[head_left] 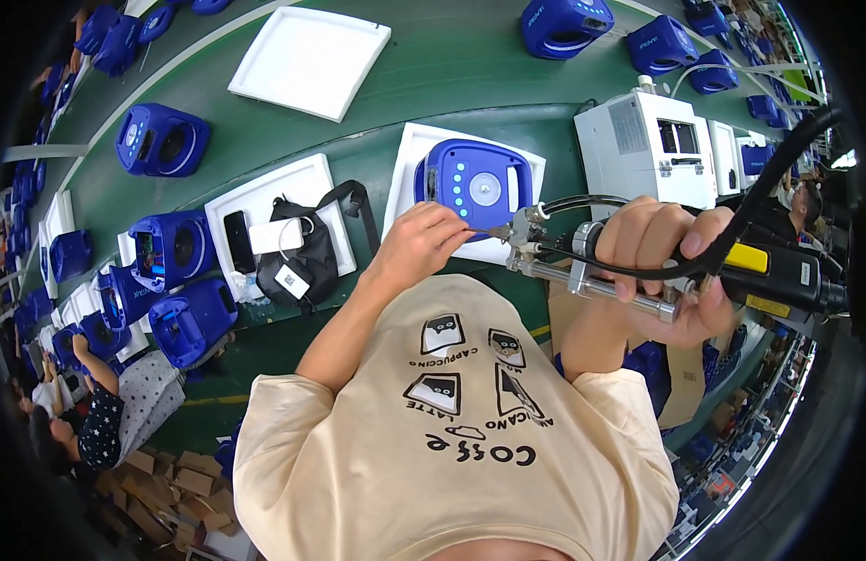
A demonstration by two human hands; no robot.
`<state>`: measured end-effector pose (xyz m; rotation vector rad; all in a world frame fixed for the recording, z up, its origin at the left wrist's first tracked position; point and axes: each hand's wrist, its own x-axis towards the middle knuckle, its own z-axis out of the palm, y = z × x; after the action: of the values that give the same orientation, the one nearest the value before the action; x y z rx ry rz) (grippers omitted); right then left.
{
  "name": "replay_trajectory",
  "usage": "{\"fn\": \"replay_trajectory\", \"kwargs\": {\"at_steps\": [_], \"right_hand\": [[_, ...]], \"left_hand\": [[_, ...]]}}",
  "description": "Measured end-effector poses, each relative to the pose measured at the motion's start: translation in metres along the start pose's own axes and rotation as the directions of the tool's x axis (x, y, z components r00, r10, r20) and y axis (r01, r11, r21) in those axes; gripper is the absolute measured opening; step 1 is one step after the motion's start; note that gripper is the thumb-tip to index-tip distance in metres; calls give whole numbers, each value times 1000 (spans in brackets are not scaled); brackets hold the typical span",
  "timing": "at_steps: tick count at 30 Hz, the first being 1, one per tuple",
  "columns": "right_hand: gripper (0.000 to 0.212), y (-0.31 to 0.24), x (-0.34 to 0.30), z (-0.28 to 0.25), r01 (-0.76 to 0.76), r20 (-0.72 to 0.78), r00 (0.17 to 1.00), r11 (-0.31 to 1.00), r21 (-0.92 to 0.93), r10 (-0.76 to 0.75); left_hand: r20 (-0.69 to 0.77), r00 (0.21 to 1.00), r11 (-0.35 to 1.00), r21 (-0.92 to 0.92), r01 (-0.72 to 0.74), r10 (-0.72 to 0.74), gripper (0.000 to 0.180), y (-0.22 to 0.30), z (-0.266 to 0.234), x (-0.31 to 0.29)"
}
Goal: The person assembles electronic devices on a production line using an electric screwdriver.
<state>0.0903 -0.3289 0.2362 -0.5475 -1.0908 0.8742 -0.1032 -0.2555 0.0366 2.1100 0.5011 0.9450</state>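
In my right hand (657,257) is a black-and-yellow power screwdriver (769,276), held sideways with the fingers wrapped round its front end. Metal rods and a feed tube are fixed to its nose (526,234), which points left. My left hand (416,248) closes in a pinch on the thin dark bit (484,230) that sticks out of the nose. Just beyond both hands, a blue speaker box (475,182) with a round front and a column of light buttons lies on a white foam tray (405,150). The nose hangs over the tray's near right edge.
A white feeder machine (638,150) stands at the right. Leftward, a foam tray (255,192) carries a black bag (307,252), a phone (237,241) and a white power bank (277,236). More blue boxes (162,140) line the green conveyor (433,84). A co-worker (101,421) sits at left.
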Motion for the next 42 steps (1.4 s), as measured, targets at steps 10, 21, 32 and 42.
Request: {"fn": "replay_trajectory", "kwargs": {"at_steps": [10,21,32,42], "right_hand": [[30,8,-5,-2,-30,17,999,998,-52,31],[32,7,-1,1,21,23,1000,1000,9,-21],[31,12,-5,2,-27,14,1000,1000,8,27],[29,29,-12,8,-5,25,1000,993,-117,8]], "left_hand": [[62,998,993,113,-37,30,13,-1,6,4],[28,999,980,-199,24,-19,13,-22,11,-10],[84,996,998,-58,-29,34,24,-11,3,-4],[-211,745,771,-88,630,-633,50,-50,8,-23]]}}
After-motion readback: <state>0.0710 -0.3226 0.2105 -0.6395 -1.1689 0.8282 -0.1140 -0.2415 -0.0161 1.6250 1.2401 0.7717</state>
